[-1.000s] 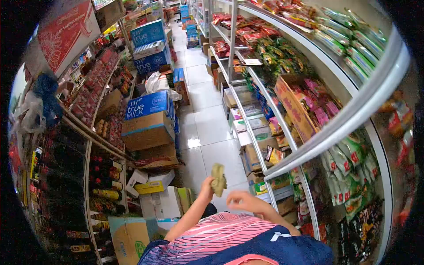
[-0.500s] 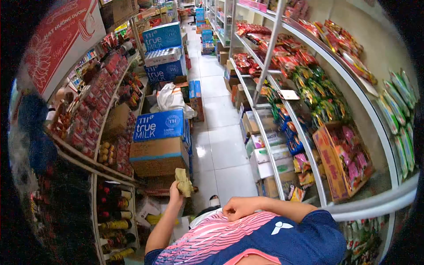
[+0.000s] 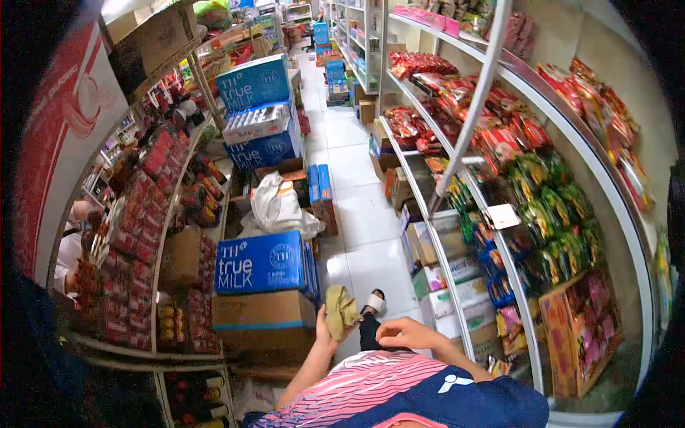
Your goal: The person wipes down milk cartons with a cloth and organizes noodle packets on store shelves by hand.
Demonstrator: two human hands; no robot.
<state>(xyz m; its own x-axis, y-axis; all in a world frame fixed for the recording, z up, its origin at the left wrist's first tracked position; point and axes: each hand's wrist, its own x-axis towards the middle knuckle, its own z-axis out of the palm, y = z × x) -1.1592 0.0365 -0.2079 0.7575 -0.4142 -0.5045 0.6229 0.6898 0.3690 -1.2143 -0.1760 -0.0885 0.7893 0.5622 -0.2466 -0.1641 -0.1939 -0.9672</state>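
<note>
In the head view, my left hand [image 3: 327, 331] is closed round a crumpled olive-yellow cloth [image 3: 342, 314], held up in front of my body. Part of the cloth sticks out above the fingers. My right hand [image 3: 408, 333] is in front of my waist, just above the striped shirt. Its fingers are loosely bent and slightly apart, with nothing visible in them. Below and between the hands, a sandalled foot [image 3: 375, 300] shows on the tiles. Left of the cloth stands a brown carton [image 3: 264, 317] with a blue TH true MILK box [image 3: 260, 262] on top.
Metal-framed shelves [image 3: 492, 85] with packaged snacks line the right side, low boxes beneath. On the left, shelves [image 3: 160, 285] hold red packets and jars. Milk cartons [image 3: 262, 146] and a white plastic bag [image 3: 275, 207] border the white tiled aisle [image 3: 349, 178], which runs ahead.
My view has shifted forward along the aisle. The left hand and cloth have moved right, off the carton's front. The right hand has come away from the shirt, its fingers loosening. A foot has stepped forward.
</note>
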